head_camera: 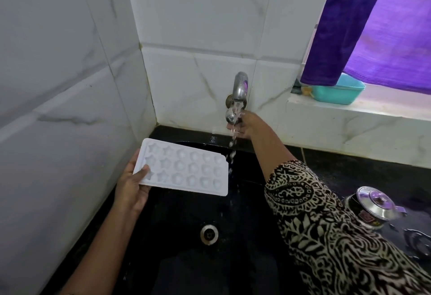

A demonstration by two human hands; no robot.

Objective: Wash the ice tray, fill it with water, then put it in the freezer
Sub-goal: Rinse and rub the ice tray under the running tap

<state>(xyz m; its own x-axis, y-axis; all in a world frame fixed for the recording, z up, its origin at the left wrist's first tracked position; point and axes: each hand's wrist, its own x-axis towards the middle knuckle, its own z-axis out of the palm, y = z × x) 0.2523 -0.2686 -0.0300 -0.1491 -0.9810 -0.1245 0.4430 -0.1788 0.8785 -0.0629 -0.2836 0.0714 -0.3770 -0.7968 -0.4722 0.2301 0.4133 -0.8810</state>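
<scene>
Two hands: left hand [131,186] grasps ice tray [184,168] edge; right hand [245,125] grip unclear at tap [240,87].

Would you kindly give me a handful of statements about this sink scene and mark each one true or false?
1. The left hand holds the white ice tray by one end, over the black sink. True.
2. The tap is off. False: water is running from it.
3. The right hand is at the tap's knob, below the spout. True.
4. The stream lands in the middle of the tray. False: it falls just past the tray's right end.
5. A teal tub sits on the window ledge. True.
</scene>
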